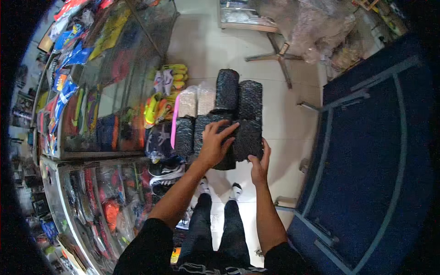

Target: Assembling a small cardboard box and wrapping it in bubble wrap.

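Observation:
Several box-shaped packages in shiny black plastic wrap stand close together in front of me. My left hand (213,143) lies on top of the front ones with its fingers spread. My right hand (260,164) grips the near right corner of the front right black wrapped package (248,136), thumb on the near side and fingers along the right side. Two more black packages, a taller-looking one (227,90) and one beside it (250,97), stand behind. Left of these are two pale packages in clear wrap (188,103), with a pink strip (174,123) along the edge.
Glass display cases (103,117) full of bagged goods line the left. Shoes (166,176) and yellow gloves (176,73) sit beside them. On the right stands a dark blue panel with a grey frame (357,165). A stand with a star-shaped base (278,56) is at the back.

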Motion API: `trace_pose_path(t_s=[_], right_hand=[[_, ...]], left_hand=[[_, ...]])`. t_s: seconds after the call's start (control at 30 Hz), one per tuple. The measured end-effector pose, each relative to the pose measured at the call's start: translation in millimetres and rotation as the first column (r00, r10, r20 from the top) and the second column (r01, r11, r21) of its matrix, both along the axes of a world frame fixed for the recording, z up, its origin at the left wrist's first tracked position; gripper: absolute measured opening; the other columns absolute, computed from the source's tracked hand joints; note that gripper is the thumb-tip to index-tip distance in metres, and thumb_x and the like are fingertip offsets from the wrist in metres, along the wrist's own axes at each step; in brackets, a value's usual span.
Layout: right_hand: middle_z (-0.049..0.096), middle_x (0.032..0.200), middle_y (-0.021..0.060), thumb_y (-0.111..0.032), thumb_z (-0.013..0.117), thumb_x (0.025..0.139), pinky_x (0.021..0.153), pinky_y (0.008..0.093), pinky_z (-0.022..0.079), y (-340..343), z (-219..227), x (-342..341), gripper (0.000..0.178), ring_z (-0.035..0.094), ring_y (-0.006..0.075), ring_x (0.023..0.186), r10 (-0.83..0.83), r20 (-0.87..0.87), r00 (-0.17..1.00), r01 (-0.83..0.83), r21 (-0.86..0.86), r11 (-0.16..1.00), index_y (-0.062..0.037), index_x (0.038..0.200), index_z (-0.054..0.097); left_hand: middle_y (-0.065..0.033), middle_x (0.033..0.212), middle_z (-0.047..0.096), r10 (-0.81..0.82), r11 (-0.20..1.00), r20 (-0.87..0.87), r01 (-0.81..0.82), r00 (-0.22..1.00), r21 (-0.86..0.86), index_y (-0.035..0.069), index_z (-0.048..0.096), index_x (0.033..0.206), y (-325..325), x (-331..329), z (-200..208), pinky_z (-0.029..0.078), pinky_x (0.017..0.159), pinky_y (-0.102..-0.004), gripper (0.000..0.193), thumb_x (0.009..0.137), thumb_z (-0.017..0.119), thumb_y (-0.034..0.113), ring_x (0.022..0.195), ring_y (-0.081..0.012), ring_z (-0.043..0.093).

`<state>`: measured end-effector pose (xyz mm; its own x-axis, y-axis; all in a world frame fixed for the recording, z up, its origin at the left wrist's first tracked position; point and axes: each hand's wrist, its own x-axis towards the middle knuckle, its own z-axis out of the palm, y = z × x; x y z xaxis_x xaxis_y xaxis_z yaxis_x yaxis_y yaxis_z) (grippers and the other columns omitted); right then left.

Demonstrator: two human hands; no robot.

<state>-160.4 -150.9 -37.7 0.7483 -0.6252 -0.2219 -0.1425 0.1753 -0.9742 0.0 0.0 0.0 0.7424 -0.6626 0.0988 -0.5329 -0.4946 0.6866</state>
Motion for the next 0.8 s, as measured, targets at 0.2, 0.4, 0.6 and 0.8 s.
trace_pose_path(t_s=[0.2,0.4,0.6,0.8], right_hand=[[0.046,0.146,0.0137,-0.005,0.063,0.086,0.100,0.0348,0.055,-8,-63,12,0.082,0.056,0.0229,0.126,-0.029,0.090,0.996,0.038,-0.097,0.995,-0.0028,0.164,0.037],[0.043,0.152,0.0192,-0.004,0.065,0.088,0.125,0.0455,0.038,-2,-98,7,0.080,0.047,0.0336,0.144,-0.042,0.021,0.999,0.042,-0.020,0.999,-0.0033,0.163,0.039],[0.041,0.158,0.0208,-0.003,0.058,0.092,0.123,0.0434,0.039,-2,-99,8,0.075,0.047,0.0330,0.145,-0.080,0.056,0.995,0.074,0.101,0.992,-0.0032,0.164,0.036],[0.041,0.157,0.0220,-0.003,0.057,0.095,0.123,0.0472,0.039,5,-106,10,0.074,0.047,0.0343,0.143,-0.102,0.072,0.992,0.098,0.051,0.994,-0.0025,0.165,0.033]], left_hand=[[-0.0118,0.158,0.056,0.002,0.998,0.119,-0.009,0.993,0.056,0.031,0.069,0.151,-17,9,-19,0.037,0.116,-0.0573,0.054,0.098,0.079,0.020,0.142,-0.0393,0.047],[-0.0115,0.167,0.047,-0.032,0.985,0.191,-0.002,0.981,0.173,0.032,0.075,0.143,-25,3,-35,0.036,0.118,-0.0581,0.049,0.095,0.083,0.029,0.148,-0.0424,0.043],[-0.0117,0.173,0.041,-0.009,0.975,0.254,-0.048,0.967,0.216,0.038,0.071,0.148,-33,-1,-38,0.036,0.118,-0.0591,0.051,0.098,0.079,0.035,0.148,-0.0427,0.042],[-0.0090,0.174,0.040,0.001,0.972,0.286,-0.068,0.958,0.223,0.041,0.069,0.149,-31,-5,-43,0.036,0.118,-0.0585,0.053,0.097,0.079,0.037,0.148,-0.0411,0.043]])
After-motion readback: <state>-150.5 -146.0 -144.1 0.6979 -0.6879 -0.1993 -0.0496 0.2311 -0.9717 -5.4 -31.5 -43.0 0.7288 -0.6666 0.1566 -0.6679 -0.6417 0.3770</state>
